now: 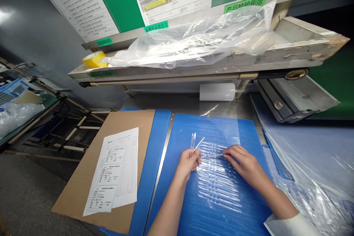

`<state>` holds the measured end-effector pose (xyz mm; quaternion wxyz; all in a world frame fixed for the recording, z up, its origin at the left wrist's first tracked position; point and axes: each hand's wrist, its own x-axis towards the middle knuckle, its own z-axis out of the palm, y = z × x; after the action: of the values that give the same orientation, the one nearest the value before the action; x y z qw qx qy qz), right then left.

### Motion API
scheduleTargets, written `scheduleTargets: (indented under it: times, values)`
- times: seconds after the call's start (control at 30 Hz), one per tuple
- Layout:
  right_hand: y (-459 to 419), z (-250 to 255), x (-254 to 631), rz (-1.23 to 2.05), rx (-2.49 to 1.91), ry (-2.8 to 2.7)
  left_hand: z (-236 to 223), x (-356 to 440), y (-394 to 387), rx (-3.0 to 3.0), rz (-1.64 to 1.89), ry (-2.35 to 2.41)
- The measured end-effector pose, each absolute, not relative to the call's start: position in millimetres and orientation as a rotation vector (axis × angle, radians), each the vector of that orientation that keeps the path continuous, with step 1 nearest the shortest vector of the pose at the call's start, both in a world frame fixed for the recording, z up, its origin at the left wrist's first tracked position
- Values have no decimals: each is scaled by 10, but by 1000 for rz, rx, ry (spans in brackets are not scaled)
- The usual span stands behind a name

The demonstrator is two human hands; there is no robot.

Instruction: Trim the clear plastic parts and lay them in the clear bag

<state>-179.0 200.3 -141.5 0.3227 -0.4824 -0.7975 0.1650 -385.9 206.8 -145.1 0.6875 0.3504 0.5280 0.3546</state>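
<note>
Clear tubes (pixel 193 143) in left hand (pixel 188 164), right hand (pixel 243 165) on blister tray (pixel 215 180).

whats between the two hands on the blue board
In the head view, a clear ridged plastic blister tray lies on the blue corrugated board, between the left hand, which holds slim clear plastic pieces, and the right hand.

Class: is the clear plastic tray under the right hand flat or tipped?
Flat: the clear plastic tray lies against the blue corrugated board, the right hand resting on it.
</note>
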Motion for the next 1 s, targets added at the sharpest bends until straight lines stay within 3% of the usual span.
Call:
scheduleTargets:
  times: [0.53, 1.0]
  values:
    - [2118, -1641, -1634, 256, -1435, -2050, -1450, -3861, 2224, 868, 1060, 1324]
    - [2205, -1804, -1505, 152, -1538, -2056, -1502, -3916, 2178, 1010, 922, 1352]
